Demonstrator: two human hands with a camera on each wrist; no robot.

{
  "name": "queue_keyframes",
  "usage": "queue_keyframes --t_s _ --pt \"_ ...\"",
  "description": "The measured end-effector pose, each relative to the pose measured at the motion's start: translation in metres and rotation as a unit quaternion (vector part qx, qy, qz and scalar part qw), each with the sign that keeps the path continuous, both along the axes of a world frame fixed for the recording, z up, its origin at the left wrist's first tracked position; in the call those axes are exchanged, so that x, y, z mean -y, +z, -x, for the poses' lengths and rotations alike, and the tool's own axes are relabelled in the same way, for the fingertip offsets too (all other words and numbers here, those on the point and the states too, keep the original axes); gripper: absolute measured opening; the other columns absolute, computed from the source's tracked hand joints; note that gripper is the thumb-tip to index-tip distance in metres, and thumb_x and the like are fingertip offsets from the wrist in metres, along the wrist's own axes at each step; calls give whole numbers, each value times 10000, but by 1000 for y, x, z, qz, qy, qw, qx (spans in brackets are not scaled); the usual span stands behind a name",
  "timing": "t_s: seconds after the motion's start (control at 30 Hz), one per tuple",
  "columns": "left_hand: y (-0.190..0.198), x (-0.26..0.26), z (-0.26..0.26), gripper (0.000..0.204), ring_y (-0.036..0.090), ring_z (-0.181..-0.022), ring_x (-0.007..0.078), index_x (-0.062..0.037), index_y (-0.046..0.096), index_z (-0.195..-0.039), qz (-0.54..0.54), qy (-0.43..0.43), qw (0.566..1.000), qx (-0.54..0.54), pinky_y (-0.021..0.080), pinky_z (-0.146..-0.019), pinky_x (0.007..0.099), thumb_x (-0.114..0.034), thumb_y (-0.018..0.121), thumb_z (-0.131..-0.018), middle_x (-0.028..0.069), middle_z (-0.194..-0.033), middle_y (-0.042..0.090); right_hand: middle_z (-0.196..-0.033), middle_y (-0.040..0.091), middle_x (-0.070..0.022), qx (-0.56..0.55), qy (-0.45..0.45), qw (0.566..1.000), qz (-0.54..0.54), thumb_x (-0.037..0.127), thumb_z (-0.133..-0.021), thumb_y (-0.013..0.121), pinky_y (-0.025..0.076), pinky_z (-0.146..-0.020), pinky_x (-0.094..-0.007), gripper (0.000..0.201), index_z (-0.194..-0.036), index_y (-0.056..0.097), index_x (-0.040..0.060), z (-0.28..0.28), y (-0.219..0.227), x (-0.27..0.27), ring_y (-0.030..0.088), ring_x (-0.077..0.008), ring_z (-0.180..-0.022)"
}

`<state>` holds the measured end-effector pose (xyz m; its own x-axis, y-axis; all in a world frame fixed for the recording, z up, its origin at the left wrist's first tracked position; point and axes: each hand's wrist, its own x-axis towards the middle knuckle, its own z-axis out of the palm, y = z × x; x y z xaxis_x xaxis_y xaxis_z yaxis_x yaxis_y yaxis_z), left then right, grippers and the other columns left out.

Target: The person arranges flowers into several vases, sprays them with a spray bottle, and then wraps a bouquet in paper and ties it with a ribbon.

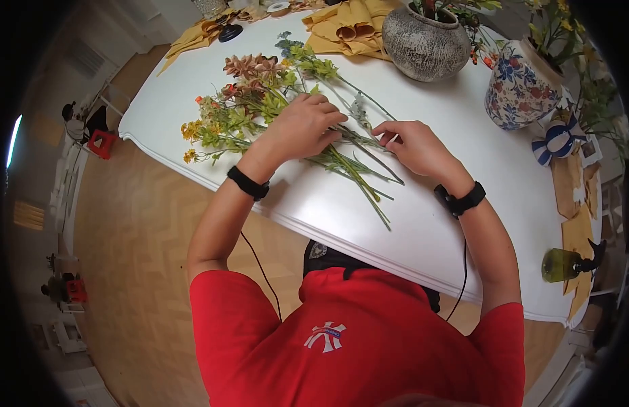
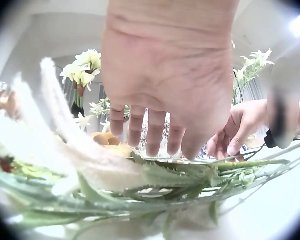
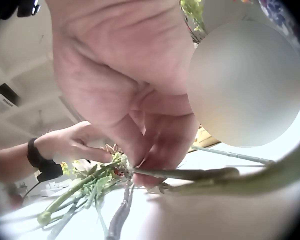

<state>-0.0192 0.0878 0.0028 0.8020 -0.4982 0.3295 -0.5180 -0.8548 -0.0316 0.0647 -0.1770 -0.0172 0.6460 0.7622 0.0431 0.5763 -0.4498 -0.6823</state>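
A loose bunch of flowers (image 1: pixel 260 102) lies across the white table, blooms to the far left and green stems (image 1: pixel 358 178) toward the near edge. My left hand (image 1: pixel 302 125) is over the middle of the bunch. In the left wrist view its fingers (image 2: pixel 154 132) reach down, nearly straight, at leaves and stems. To the right, my right hand (image 1: pixel 420 148) pinches a stem (image 3: pixel 190 173) between thumb and fingers, as the right wrist view shows. Pale sprigs (image 1: pixel 358 108) lie between the two hands.
At the back stand a grey textured vase (image 1: pixel 426 44) and a blue-and-red floral vase (image 1: pixel 521 85). Yellow cloth or paper (image 1: pixel 348 27) lies behind the blooms. A striped blue-and-white ball-like object (image 1: pixel 557 140) sits at right, with a green spray bottle (image 1: pixel 562 264) nearer me.
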Motion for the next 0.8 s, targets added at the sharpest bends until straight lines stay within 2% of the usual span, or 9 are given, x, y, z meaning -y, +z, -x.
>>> queue_keyframes --t_s 0.1,0.3,0.4,0.5,0.6,0.7,0.8 --pt "-5 1 0 228 624 -992 288 -78 736 -1047 -10 38 996 -79 462 -924 410 -282 707 -948 99 -979 664 -977 757 -108 84 -32 994 62 92 -872 712 549 -858 -411 271 -1142 735 78 0 1 7 714 -289 -925" --pt "-6 5 -3 262 611 -972 309 -69 721 -983 24 37 995 -86 473 -891 420 -327 719 -936 108 -924 640 -963 760 -110 76 -32 981 173 185 -841 773 552 -857 -414 263 -1089 749 99 5 9 11 717 -301 -943" --pt "-16 6 -5 272 601 -948 324 -59 709 -955 67 6 996 -60 476 -877 434 -329 730 -928 112 -902 626 -877 744 -112 88 -2 983 159 142 -873 714 544 -815 -406 235 -1089 738 52 3 7 11 709 -298 -844" --pt "-15 9 -7 287 598 -946 330 -55 702 -955 38 5 996 -81 475 -884 443 -337 738 -919 115 -901 625 -957 734 -154 119 5 983 140 131 -931 646 536 -861 -426 212 -1102 724 33 -8 -15 8 700 -327 -935" --pt "-10 8 -8 247 602 -953 323 -60 702 -969 32 2 996 -83 487 -865 424 -294 754 -906 120 -915 633 -1055 705 -204 113 -39 987 111 116 -984 567 521 -911 -447 227 -1147 691 18 -2 -18 9 670 -367 -1029" --pt "-7 3 -12 193 605 -958 308 -67 698 -969 59 19 996 -60 498 -837 413 -227 769 -890 107 -929 639 -1112 677 -238 81 -70 991 81 105 -1014 523 508 -923 -437 241 -1193 656 12 -7 -17 10 649 -377 -1052" --pt "-2 1 -11 148 609 -929 297 -66 690 -957 87 -53 995 4 506 -805 413 -170 767 -885 86 -912 637 -1029 695 -189 51 -71 996 27 104 -1025 516 513 -868 -382 245 -1210 642 5 -27 -26 11 662 -295 -941"
